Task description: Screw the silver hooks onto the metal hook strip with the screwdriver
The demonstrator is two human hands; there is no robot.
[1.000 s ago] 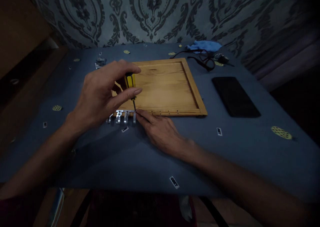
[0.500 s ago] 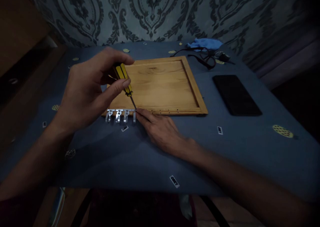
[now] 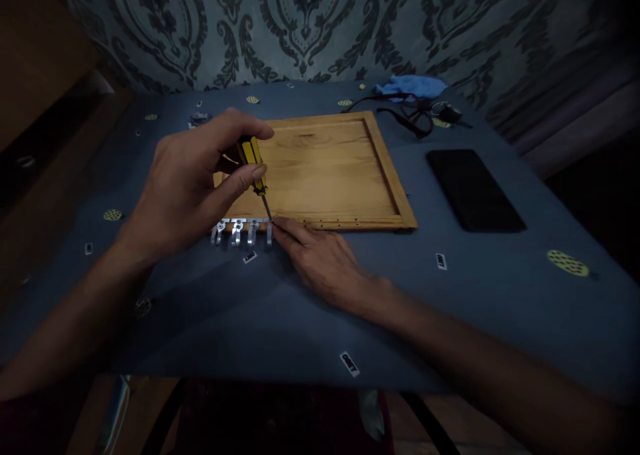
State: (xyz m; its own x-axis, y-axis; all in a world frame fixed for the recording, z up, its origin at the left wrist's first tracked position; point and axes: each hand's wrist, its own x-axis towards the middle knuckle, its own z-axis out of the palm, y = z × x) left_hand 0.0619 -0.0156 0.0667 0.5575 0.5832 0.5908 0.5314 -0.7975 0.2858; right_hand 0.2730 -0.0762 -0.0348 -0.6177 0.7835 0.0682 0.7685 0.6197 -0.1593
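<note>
Nearest, the dark blue tablecloth (image 3: 300,335), bare in front of the work. My right hand (image 3: 327,265) lies low across it, fingers close together, tips at the fourth metal hook (image 3: 269,235); whether they pinch it or only press it, I cannot make out. To its left, three metal hooks (image 3: 237,233) sit along the panel's near edge; I judge these placed, though how tight is too small to read. My left hand (image 3: 187,185) curls around the screwdriver (image 3: 259,178), thumb against the handle, forefinger arched past the top; shaft tilted, tip down at the fourth hook. Judgement: that fixing is in hand, not finished. Right of my fingertips, small holes (image 3: 355,220) in the same rail carry no hooks; I take these as left to do. Wooden panel (image 3: 320,168) lies flat beyond, recessed face up. Farther, partly behind my left hand: small metal pieces (image 3: 199,118), perhaps more hooks, count unclear
</note>
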